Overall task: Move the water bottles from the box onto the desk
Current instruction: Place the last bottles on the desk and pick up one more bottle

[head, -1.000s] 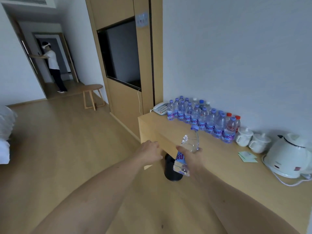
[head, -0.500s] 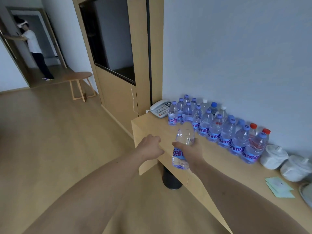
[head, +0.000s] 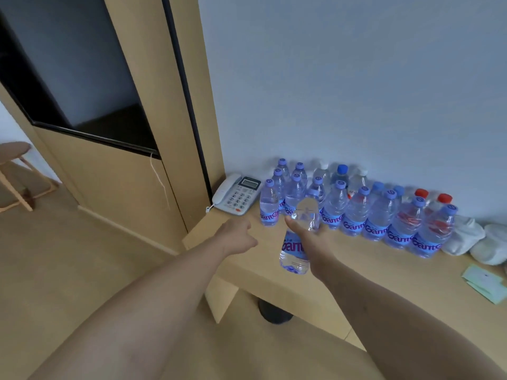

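Clear, blue-labelled water bottle [head: 297, 239] carried nearer the desk [head: 356, 278]; right hand [head: 310, 239] grips it; left hand [head: 236, 237] loosely curled, empty; standing bottles too crowded to count.

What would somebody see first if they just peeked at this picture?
Probably the big crowd of water bottles standing on the desk against the wall, mostly purple caps with two red ones at the right end. Next, the right hand holding one more bottle above the desk's front. A white phone sits at the desk's left end.
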